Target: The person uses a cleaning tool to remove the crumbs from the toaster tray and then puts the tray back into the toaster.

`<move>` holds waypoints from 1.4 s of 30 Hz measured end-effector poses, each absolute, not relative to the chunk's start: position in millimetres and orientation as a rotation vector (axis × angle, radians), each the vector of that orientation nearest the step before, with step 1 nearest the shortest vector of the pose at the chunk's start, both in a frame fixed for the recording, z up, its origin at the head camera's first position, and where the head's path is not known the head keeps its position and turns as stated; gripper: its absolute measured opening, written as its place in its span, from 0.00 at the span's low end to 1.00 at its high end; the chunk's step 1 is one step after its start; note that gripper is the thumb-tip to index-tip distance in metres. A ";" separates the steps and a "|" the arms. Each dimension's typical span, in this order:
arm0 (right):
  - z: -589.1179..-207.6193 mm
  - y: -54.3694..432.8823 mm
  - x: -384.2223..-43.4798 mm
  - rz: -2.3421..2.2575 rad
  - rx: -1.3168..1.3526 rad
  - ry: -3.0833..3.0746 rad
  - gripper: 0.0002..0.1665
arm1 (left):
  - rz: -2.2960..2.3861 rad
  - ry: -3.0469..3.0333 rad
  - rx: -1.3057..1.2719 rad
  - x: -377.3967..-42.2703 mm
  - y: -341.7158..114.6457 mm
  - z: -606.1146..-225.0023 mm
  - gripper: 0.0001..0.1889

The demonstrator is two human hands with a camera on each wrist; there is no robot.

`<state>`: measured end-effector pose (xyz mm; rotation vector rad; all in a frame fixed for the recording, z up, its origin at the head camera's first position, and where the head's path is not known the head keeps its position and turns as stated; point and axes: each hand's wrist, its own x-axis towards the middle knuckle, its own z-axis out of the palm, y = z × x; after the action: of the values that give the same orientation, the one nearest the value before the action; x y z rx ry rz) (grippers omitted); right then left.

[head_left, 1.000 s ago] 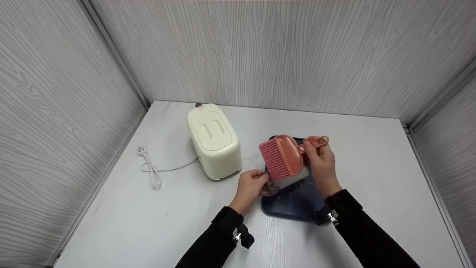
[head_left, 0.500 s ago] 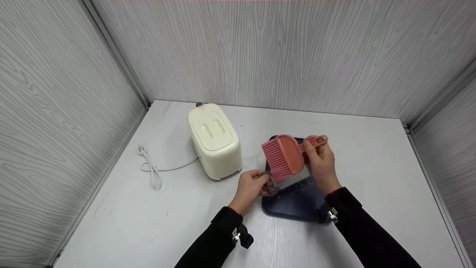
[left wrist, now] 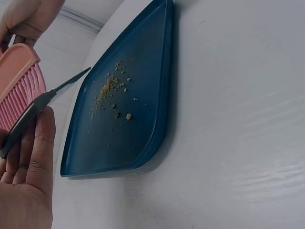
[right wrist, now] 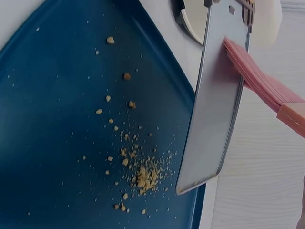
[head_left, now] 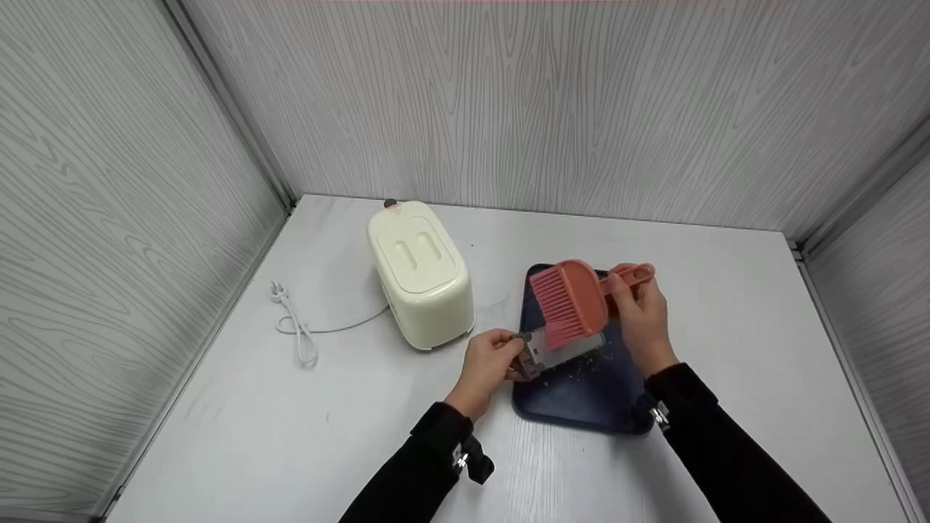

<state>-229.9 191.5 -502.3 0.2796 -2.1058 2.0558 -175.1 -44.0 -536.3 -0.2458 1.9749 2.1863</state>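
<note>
My left hand [head_left: 485, 369] pinches the grey-brown grip end of a flat metal crumb tray [head_left: 576, 351], tilted over a dark blue tray [head_left: 574, 407]. My right hand [head_left: 641, 327] grips the handle of an orange-pink hand brush [head_left: 587, 296]. In the right wrist view the pink bristles [right wrist: 257, 78] bend against the plate's face towards its grip end. Below, tan crumbs [right wrist: 147, 177] lie in a loose pile on the blue tray, with bits scattered around. From the left wrist view the crumb tray shows nearly edge-on between fingers and thumb.
A cream toaster [head_left: 421, 269] with a closed lid stands to the left of the blue tray. Its white cord and plug [head_left: 296, 327] lie bundled farther left on the white table [head_left: 240, 436]. Wood-grain panels [head_left: 508, 109] enclose the back and sides.
The brush and right hand have shifted right, away from the left hand, uncovering more of the crumb tray's grip end. The left hand and crumb tray stay nearly still.
</note>
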 end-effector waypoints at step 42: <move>-504.7 229.8 -237.0 1.552 0.112 -2.337 0.21 | 2.201 2.024 -0.252 -172.0 -47.6 -535.5 0.07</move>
<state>-237.0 229.8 -504.7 0.1117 -2.3374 1.5524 -172.0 -47.6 -535.5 -0.2517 2.0238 2.2013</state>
